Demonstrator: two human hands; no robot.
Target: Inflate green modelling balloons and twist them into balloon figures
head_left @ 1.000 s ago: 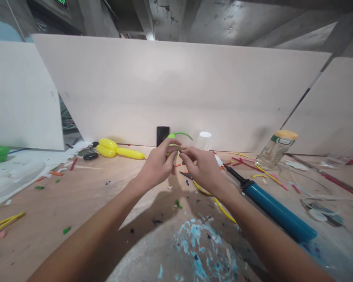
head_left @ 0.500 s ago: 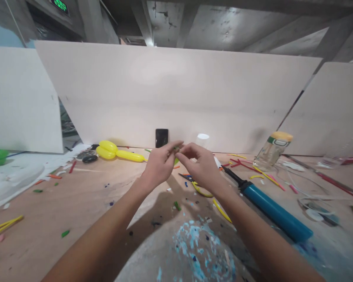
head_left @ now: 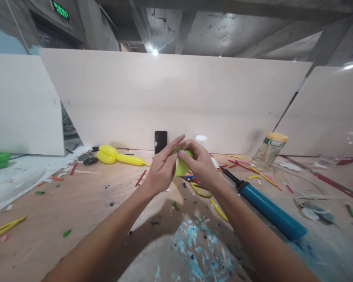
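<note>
Between my two hands is a light green balloon, its lower part showing below the fingers. My left hand pinches its upper end, thumb pressed against the index finger. My right hand meets it there, thumb and curled fingers closed on the balloon. The fingertips partly hide where they grip. Scissors with yellow handles lie on the table just below the right hand. A dark phone leans on the white board behind the left hand.
A blue balloon pump lies to the right, near a clear bottle with an orange lid. A yellow twisted balloon rests at left. Balloon scraps litter the wooden table. White boards stand along the back.
The green balloon now shows as a round bulge below my hands; before, only a small bit was visible. Both hands stay together, nearly in place. The view has tilted slightly.
</note>
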